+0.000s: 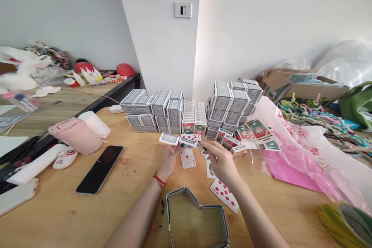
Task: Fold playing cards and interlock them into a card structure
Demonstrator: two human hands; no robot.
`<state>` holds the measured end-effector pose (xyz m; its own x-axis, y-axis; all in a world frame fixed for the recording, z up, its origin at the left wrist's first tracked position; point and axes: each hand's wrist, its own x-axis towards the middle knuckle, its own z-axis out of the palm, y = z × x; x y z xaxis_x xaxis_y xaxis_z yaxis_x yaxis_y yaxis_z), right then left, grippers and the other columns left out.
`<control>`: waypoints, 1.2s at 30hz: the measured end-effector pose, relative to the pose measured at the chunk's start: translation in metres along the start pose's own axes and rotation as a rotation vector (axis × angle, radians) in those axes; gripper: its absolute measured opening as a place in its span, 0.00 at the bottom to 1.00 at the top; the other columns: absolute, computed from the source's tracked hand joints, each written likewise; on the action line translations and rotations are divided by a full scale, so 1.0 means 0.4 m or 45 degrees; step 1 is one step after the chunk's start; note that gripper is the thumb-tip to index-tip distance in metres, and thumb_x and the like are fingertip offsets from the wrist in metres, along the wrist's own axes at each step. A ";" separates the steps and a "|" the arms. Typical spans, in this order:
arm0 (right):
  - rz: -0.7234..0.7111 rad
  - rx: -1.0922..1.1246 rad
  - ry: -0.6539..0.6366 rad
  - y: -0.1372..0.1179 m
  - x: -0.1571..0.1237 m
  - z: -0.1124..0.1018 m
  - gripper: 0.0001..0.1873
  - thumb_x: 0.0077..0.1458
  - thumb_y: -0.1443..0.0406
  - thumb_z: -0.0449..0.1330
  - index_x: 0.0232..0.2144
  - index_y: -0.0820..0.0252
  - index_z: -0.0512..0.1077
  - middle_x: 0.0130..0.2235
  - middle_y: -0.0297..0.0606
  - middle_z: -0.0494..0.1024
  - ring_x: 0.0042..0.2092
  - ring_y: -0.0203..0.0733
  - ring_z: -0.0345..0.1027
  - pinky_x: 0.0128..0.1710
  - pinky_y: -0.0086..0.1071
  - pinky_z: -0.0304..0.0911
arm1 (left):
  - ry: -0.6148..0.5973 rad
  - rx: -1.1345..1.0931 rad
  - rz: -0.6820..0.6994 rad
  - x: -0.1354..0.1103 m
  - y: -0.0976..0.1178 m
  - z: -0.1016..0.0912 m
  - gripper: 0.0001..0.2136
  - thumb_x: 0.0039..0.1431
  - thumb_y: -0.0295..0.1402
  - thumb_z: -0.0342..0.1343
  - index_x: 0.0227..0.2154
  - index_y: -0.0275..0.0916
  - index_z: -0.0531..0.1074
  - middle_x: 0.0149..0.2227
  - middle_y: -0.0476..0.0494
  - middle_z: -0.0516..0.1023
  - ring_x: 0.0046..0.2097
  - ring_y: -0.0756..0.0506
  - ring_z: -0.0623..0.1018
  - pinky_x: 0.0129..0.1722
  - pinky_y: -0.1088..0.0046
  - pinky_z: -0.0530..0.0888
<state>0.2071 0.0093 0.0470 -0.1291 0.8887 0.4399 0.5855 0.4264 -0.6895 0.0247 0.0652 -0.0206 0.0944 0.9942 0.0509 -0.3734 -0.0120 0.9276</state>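
Note:
My left hand (169, 159), with a red string bracelet at the wrist, is closed under a playing card (168, 138) lying back side up. A second card piece (188, 142), narrow and seen nearly edge-on, spans the gap between my hands. The fingers of my right hand (222, 159) are pinched at its right end. Beneath them lie loose face-up cards, among them an ace of diamonds (188, 159) and a nine of diamonds (221, 190). Nearer to me, between my forearms, stands a heart-like frame (200, 206) with low walls of folded cards.
Stacked card blocks stand behind my hands, at left (139, 104) and right (229, 102), flanking boxed decks (194, 118). At left are a black phone (100, 168) and pink cup (77, 135). Pink plastic (302, 170) and a tape roll (345, 224) lie at right.

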 end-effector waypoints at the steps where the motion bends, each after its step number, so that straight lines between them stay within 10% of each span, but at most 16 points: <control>1: -0.052 -0.040 -0.062 0.002 -0.001 0.004 0.19 0.56 0.69 0.44 0.45 0.52 0.69 0.45 0.39 0.72 0.43 0.40 0.68 0.42 0.33 0.65 | -0.038 0.036 0.034 -0.002 0.000 -0.002 0.15 0.45 0.33 0.59 0.39 0.39 0.68 0.43 0.43 0.73 0.47 0.43 0.72 0.47 0.65 0.67; 15: 0.173 0.006 -0.271 0.009 0.002 0.036 0.17 0.55 0.62 0.50 0.47 0.58 0.68 0.47 0.42 0.72 0.48 0.44 0.64 0.48 0.39 0.60 | -0.237 -0.234 -0.042 -0.014 0.004 -0.013 0.29 0.50 0.35 0.55 0.56 0.49 0.54 0.60 0.45 0.56 0.57 0.42 0.63 0.52 0.62 0.65; 25: 0.226 0.083 -0.078 0.051 0.009 0.020 0.22 0.43 0.62 0.62 0.44 0.57 0.69 0.44 0.41 0.72 0.47 0.44 0.65 0.48 0.38 0.59 | -0.049 -0.567 -0.332 0.003 0.023 -0.023 0.15 0.50 0.40 0.53 0.41 0.43 0.70 0.37 0.45 0.77 0.39 0.44 0.75 0.41 0.62 0.72; 30: 0.229 0.086 -0.063 0.063 0.011 0.000 0.21 0.41 0.64 0.63 0.42 0.57 0.70 0.45 0.40 0.71 0.48 0.44 0.64 0.50 0.39 0.58 | -0.191 -0.604 -0.522 0.004 0.052 -0.042 0.23 0.49 0.50 0.50 0.39 0.36 0.71 0.38 0.37 0.77 0.43 0.37 0.75 0.40 0.56 0.71; 36: 0.321 0.340 0.036 0.067 0.018 -0.013 0.25 0.40 0.65 0.63 0.45 0.58 0.67 0.45 0.42 0.71 0.47 0.44 0.66 0.48 0.39 0.60 | -0.253 -0.304 -0.528 -0.002 0.028 -0.053 0.14 0.42 0.30 0.59 0.35 0.35 0.73 0.34 0.39 0.78 0.39 0.38 0.77 0.41 0.56 0.72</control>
<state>0.2258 0.0262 0.0347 0.0170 0.9680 0.2504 0.3663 0.2270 -0.9024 0.0008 0.0666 -0.0182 0.4442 0.8704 -0.2123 -0.4651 0.4266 0.7757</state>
